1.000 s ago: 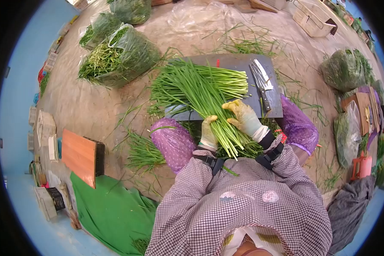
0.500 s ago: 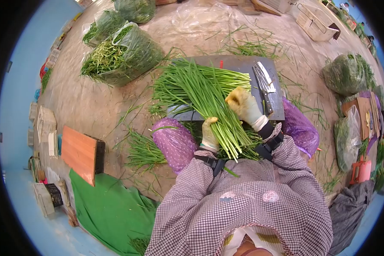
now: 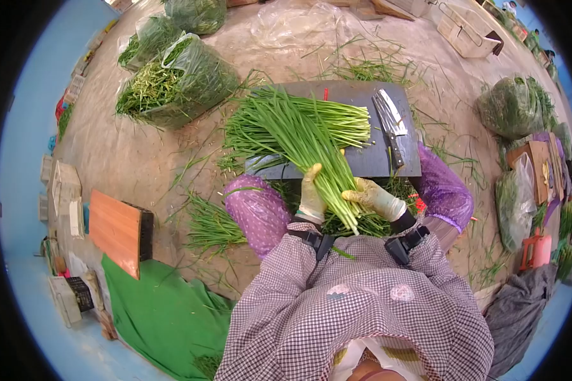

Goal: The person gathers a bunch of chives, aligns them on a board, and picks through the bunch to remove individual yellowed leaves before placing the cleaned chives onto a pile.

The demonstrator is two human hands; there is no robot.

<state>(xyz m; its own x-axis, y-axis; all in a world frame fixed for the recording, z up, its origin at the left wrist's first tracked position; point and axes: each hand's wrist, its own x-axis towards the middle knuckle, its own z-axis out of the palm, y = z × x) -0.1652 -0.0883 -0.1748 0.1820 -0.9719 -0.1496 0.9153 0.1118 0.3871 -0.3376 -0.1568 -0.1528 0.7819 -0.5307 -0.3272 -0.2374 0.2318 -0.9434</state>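
A bundle of long green chives slants over the near edge of a dark grey board, its pale stem ends toward my body. My gloved left hand is closed round the bundle's left side near the stems. From the right, my gloved right hand grips the same stems, fingers pressed against them. Another pile of chives lies crosswise on the board beneath the bundle. To its right rests a knife with a shiny blade and dark handle pointing toward me.
Loose chives lie on the floor at left, with more greens beneath my hands. Plastic bags of greens stand at the upper left, another bag at right. An orange-brown panel and green cloth are at lower left.
My right hand has come down and inward from beside the board onto the stem ends. The bundle's lower ends are drawn closer together. My left hand keeps its hold.
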